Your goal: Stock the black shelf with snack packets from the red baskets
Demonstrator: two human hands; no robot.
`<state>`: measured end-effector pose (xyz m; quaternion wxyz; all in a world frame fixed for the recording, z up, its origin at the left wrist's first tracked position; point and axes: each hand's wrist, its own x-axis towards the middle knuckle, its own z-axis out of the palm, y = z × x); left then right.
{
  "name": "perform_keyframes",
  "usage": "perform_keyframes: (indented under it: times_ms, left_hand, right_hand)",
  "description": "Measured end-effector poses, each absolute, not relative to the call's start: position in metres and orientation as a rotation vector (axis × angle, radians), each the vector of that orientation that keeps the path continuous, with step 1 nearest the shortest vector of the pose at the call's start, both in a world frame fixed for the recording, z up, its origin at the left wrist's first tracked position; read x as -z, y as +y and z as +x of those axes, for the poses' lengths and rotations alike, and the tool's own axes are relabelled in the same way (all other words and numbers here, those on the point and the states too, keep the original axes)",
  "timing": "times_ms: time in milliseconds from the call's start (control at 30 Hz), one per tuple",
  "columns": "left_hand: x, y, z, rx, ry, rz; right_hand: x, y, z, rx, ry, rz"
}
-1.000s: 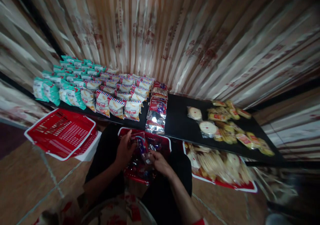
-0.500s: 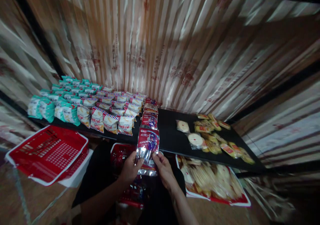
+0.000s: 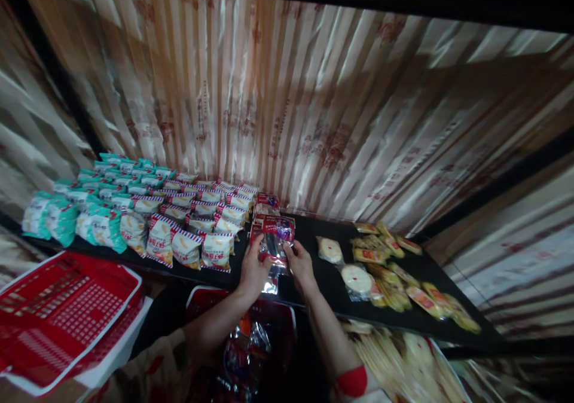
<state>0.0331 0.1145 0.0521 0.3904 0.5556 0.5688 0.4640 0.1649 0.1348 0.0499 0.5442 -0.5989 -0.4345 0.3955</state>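
Two hands share one shiny red packet at the middle of the shelf: the left hand pinches its left side, the right hand its right, presumably to keep the limp pack flat and square. Whether it touches the red pouches lined up toward the far edge, I cannot tell. Left of them, striped bags stand in rows, fronts toward the near edge, probably to be readable; teal bags fill the left end. Yellow packs lie loosely toward the right end. Below the near edge sits a red basket.
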Motion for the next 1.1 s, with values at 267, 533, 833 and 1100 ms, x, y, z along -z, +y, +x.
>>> perform_keyframes:
  times_ms: [267,533,833,1100]
  left_hand:
    - [-0.059,0.178,0.044,-1.15,1.633,1.631]
    - [-0.043,0.199,0.049,-0.964,1.808,1.754]
    - [-0.036,0.194,0.051,-0.908,1.839,1.836]
    - [-0.047,0.186,0.051,-0.776,1.897,1.853]
  right_hand:
    - [-0.049,0.215,0.172,-0.572,-1.318,-1.785]
    - [-0.031,0.246,0.165,-0.228,-1.568,-1.924]
    - [-0.014,0.246,0.162,-0.153,-1.584,-1.969]
    - [-0.024,0.246,0.162,-0.208,-1.528,-1.933]
